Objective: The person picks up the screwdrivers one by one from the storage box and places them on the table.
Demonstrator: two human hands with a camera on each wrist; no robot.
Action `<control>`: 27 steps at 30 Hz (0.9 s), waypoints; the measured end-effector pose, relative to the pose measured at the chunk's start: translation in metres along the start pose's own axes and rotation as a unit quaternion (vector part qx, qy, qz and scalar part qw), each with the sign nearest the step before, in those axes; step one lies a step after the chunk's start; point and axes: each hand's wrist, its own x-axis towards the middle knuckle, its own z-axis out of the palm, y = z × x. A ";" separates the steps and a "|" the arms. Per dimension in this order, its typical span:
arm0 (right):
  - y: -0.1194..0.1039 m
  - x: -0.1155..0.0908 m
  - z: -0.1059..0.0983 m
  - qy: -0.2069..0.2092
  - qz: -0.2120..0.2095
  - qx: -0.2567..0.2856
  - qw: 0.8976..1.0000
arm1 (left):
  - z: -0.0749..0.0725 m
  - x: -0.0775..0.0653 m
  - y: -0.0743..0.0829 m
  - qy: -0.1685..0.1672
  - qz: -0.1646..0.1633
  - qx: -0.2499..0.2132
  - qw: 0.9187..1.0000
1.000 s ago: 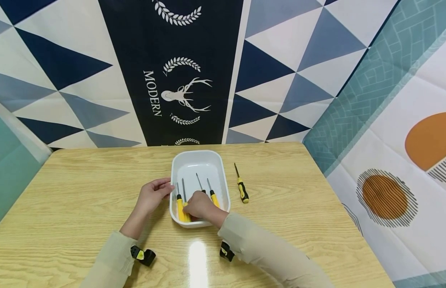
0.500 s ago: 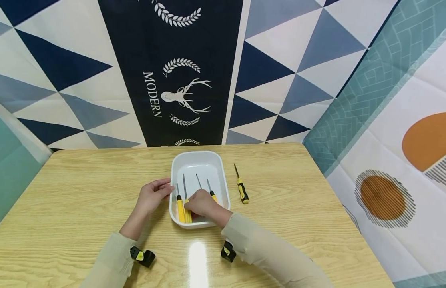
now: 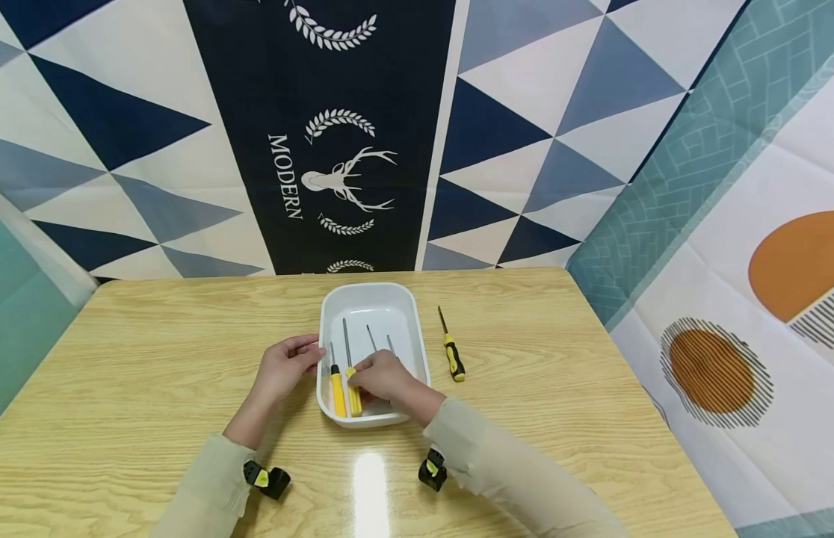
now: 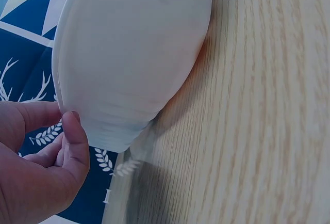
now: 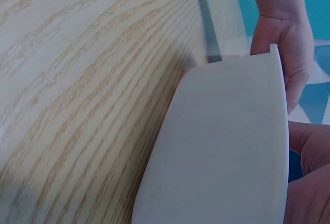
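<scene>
A white tray [image 3: 370, 287] holds several screwdrivers. My left hand [image 3: 285, 369] pinches its left rim between thumb and finger, plain in the left wrist view, where the tray's outer wall [image 4: 129, 53] fills the top. Inside the tray, my right hand [image 3: 385, 376] pinches a yellow-handled screwdriver [image 3: 354, 400] whose shaft points away from me. Left of it lies another screwdriver [image 3: 338, 392] with a yellow handle and black collar. Two thin shafts [image 3: 372, 340] show beyond the right hand, which covers their handles. The tray wall [image 5: 216, 141] hides the right fingertips in the right wrist view.
To the right of the tray, a yellow-and-black screwdriver [image 3: 453, 357] lies on the wooden table [image 3: 188, 351]. Patterned cloth [image 3: 350, 179] hangs behind the table's far edge. Black wrist cameras [image 3: 267, 479] sit at both sleeves.
My right hand has shifted slightly right, and the pinched screwdriver has moved a little right and away from me, apart from the one at its left. The left hand stays on the rim.
</scene>
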 end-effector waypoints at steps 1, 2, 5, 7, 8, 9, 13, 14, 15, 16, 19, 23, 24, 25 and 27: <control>0.000 0.000 -0.001 0.000 0.000 0.002 1.000 | 0.000 0.000 0.000 -0.001 -0.001 0.000 1.000; -0.001 0.000 -0.001 -0.001 0.001 0.005 1.000 | 0.000 0.001 -0.001 -0.002 -0.001 0.000 1.000; -0.002 0.000 -0.004 -0.005 0.002 0.012 1.000 | 0.000 0.001 -0.001 -0.005 -0.004 -0.002 1.000; -0.002 0.000 -0.006 -0.006 0.002 0.015 1.000 | 0.000 0.001 -0.002 -0.007 -0.004 -0.002 1.000; -0.002 0.001 -0.007 -0.007 0.002 0.019 1.000 | 0.000 0.002 -0.002 -0.008 -0.004 -0.002 1.000; -0.003 0.001 -0.008 -0.008 0.002 0.021 1.000 | 0.000 0.002 -0.002 -0.007 -0.006 -0.003 1.000; -0.003 0.001 -0.011 -0.014 -0.001 0.024 1.000 | -0.001 0.003 -0.003 -0.005 -0.006 -0.003 1.000; -0.003 0.001 -0.012 -0.015 -0.002 0.023 1.000 | -0.001 0.003 -0.002 -0.005 -0.006 -0.003 1.000; -0.003 0.001 -0.012 -0.015 -0.003 0.020 1.000 | -0.001 0.003 -0.002 -0.004 -0.007 -0.004 1.000; -0.003 0.001 -0.013 -0.015 -0.003 0.018 1.000 | -0.001 0.003 -0.002 -0.004 -0.007 -0.003 1.000; -0.003 0.001 -0.014 -0.015 -0.005 0.017 1.000 | 0.000 0.003 -0.002 -0.004 -0.007 -0.002 1.000; -0.002 0.001 -0.015 -0.012 -0.006 0.019 1.000 | 0.000 0.003 -0.001 -0.002 -0.006 0.000 1.000; -0.001 0.001 -0.016 -0.011 -0.005 0.021 1.000 | 0.000 0.002 -0.001 -0.002 -0.004 -0.001 1.000; -0.001 0.001 -0.016 -0.011 -0.004 0.023 1.000 | 0.000 0.002 -0.001 -0.001 -0.003 0.000 1.000; -0.001 0.001 -0.016 -0.012 -0.002 0.027 1.000 | 0.000 0.002 -0.001 -0.001 -0.001 0.000 1.000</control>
